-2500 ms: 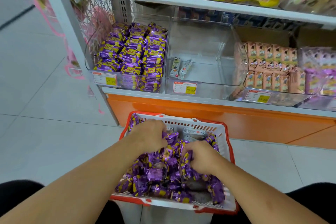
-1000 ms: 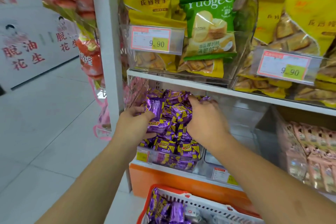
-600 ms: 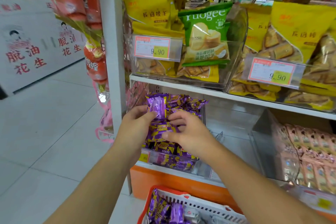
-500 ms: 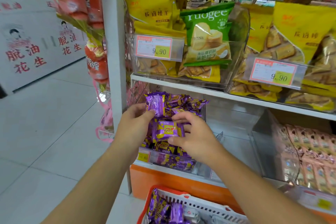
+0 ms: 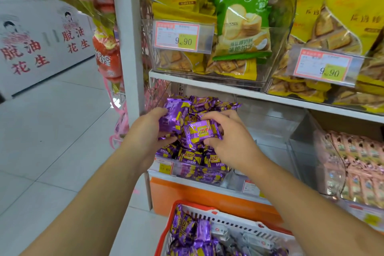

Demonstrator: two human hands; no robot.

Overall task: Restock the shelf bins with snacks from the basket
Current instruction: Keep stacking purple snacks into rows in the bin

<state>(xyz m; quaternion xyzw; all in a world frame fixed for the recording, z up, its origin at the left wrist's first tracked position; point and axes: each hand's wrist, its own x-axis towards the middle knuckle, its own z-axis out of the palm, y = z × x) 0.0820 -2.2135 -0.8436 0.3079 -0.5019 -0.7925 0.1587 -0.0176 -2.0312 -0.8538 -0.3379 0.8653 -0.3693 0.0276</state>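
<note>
With left hand (image 5: 148, 131) gripping one purple snack packet (image 5: 173, 118) and right hand (image 5: 226, 143) pinching another (image 5: 200, 132) above the heaped clear bin (image 5: 193, 169), best laid flat toward the far side, avoiding spills into the basket (image 5: 209, 213).

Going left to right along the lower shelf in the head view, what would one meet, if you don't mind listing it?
Bin of purple snacks with the left hand and right hand holding packets → clear bin → pink snack packs.
</note>
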